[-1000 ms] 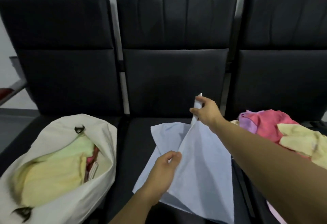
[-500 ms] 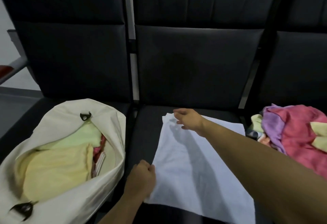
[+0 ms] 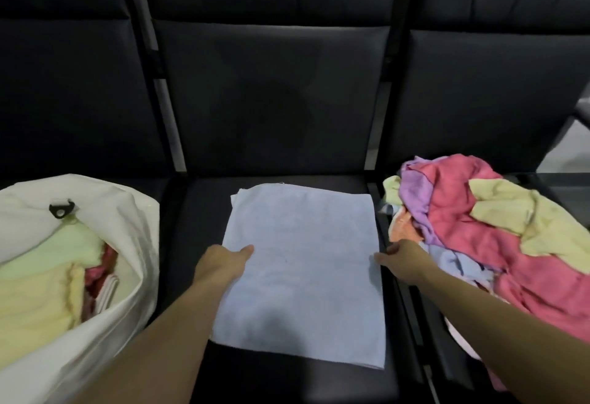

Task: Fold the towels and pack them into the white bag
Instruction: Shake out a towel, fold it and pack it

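A light blue towel (image 3: 303, 269) lies flat on the middle black seat, spread as a rectangle. My left hand (image 3: 223, 264) grips its left edge, thumb on top of the cloth. My right hand (image 3: 400, 258) holds the right edge, fingers curled at the rim. On the left seat sits the white bag (image 3: 127, 218), open, with folded yellow, green and pink towels (image 3: 48, 276) inside. A heap of unfolded towels (image 3: 479, 221) in pink, purple, yellow, orange and blue covers the right seat.
Three black padded seats stand in a row with tall backrests (image 3: 271, 90). Metal frame bars (image 3: 162, 100) separate them. A black clip (image 3: 60, 208) hangs at the bag's rim. Bare seat cushion (image 3: 198, 208) shows around the blue towel.
The towel, held up by a corner a second ago, now lies flat. My right hand has come back from the far corner to the right edge; my left hand has shifted up the left edge.
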The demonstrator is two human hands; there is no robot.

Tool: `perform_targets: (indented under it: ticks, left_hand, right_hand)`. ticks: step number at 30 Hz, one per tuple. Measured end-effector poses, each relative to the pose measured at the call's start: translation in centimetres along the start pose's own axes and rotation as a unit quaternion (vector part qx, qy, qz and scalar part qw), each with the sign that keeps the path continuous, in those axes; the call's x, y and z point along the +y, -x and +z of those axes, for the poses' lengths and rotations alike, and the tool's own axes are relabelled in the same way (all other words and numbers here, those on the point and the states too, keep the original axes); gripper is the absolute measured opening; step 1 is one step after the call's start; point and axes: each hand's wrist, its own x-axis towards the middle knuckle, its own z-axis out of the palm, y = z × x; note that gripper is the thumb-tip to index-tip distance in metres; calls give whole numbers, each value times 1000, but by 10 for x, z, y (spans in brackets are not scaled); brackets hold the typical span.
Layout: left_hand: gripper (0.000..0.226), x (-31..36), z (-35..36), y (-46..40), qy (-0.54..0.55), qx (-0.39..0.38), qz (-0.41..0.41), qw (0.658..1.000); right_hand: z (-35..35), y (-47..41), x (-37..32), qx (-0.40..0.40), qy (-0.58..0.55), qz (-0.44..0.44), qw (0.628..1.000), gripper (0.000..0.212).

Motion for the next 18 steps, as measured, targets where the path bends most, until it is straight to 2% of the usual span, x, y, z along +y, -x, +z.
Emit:
perform_targets:
  ticks: [4,6,11,14,15,18]
  left_hand:
    - [41,3,10,-1,70,-7,44,997]
    - [29,-1,13,2,118,3,65,991]
    - [18,-7,3,25,262,-20,69,962]
    - [12,-8,-10,32,318,-17,99,943]
    - [16,-9,-14,32,327,-13,116,938]
    - [62,-9,-25,33,332,12,154,931]
  right_hand:
    - [18,5,10,-9,-113,71,991,49]
    - [23,2,11,-17,-83,50,995,52]
    - [24,5,5,-58,-66,3,996,51]
    - [19,13,6,-43,-160,-16,986,55]
    - [14,18,4,-31,-198,-19,979,55]
    - [-4,31,-6,35,-316,-67,946,49]
